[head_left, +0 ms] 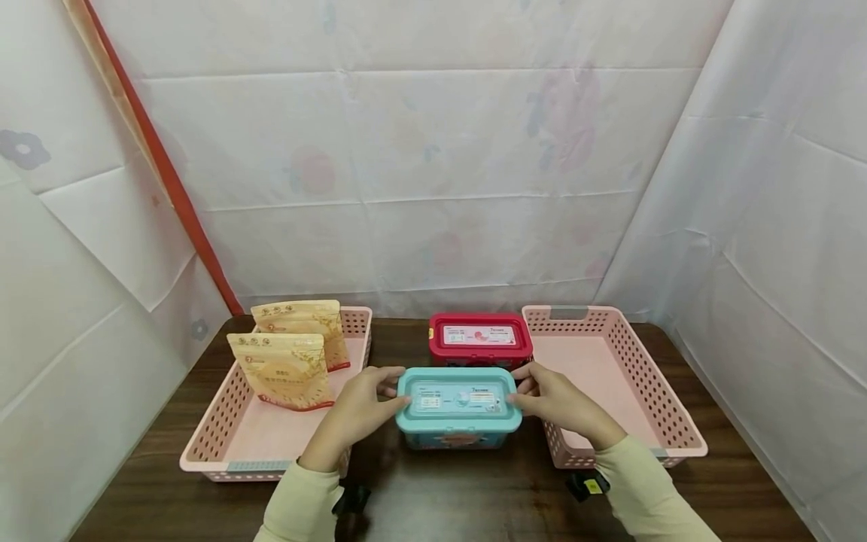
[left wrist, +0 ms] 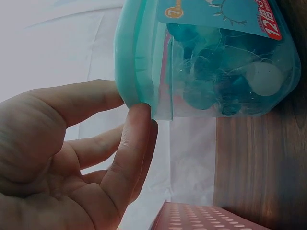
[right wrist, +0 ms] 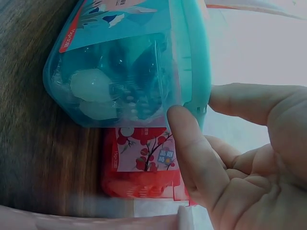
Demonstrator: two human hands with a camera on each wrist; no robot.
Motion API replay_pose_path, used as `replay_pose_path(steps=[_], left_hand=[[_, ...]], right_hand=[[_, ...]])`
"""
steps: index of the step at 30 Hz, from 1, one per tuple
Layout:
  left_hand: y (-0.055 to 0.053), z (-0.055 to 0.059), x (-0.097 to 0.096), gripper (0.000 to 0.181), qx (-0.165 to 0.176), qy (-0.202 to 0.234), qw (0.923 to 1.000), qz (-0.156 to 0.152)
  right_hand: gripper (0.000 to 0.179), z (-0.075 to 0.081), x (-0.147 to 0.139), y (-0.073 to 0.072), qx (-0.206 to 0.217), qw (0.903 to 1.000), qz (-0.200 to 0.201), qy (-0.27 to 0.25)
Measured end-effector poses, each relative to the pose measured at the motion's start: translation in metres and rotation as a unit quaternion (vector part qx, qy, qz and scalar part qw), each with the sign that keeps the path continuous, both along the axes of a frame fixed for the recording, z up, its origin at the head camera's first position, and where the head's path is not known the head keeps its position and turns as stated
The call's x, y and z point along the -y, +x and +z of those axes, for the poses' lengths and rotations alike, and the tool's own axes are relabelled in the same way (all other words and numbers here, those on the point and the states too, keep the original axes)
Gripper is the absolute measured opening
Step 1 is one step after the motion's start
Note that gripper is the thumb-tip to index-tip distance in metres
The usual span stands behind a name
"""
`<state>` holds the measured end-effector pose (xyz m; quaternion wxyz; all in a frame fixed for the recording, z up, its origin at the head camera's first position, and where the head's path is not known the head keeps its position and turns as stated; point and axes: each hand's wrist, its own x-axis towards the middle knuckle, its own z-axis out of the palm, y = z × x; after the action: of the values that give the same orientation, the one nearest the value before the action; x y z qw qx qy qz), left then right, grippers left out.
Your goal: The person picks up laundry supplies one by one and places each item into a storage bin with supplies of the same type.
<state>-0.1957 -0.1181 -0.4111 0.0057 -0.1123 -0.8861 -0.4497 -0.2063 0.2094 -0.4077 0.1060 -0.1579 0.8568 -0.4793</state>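
Note:
A teal lidded plastic box (head_left: 459, 410) stands at the middle of the table, with a printed label on its lid. Pod-like pieces show through its clear side in both wrist views. My left hand (head_left: 366, 403) pinches the lid's left end, thumb (left wrist: 98, 98) at the lid's edge and fingertips under its rim. At the opposite end my right hand (head_left: 558, 399) grips the same way, its index finger (right wrist: 189, 139) below the rim. Just behind it sits a similar red box (head_left: 481, 339), partly hidden by the teal one.
On the left, a pink perforated basket (head_left: 233, 429) holds two upright yellow pouches (head_left: 281, 373). Another pink basket (head_left: 630, 376) stands on the right, close to the red box. White patterned cloth (head_left: 433, 150) hangs behind and along both sides of the dark wooden table (head_left: 447, 497).

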Motion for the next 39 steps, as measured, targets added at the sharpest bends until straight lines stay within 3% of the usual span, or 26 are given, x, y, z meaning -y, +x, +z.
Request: replay_pose_path(steps=[14,23,31,39], left_hand=[[0.001,0.0006,0.0029,0.045,0.0,0.003,1.0,0.001],[0.0029,-0.0008,0.0035,0.047,0.005,0.008,0.9998,-0.017],[0.0077,-0.0035,0.0027,0.046,0.032,0.0,0.9995,0.003],[0.0091,-0.0073,0.0022,0.043,0.053,0.024,0.9983,-0.013]], right_hand=[[0.047,-0.0003,0.0027,-0.0004,0.01,0.9999,0.002,-0.009],[0.049,-0.0027,0.0017,0.0023,0.048,0.9963,0.026,-0.066],[0.057,-0.003,0.003,0.0035,0.073,0.9945,0.027,-0.071],[0.057,-0.0048,0.0018,0.002,0.091,0.9937,0.027,-0.058]])
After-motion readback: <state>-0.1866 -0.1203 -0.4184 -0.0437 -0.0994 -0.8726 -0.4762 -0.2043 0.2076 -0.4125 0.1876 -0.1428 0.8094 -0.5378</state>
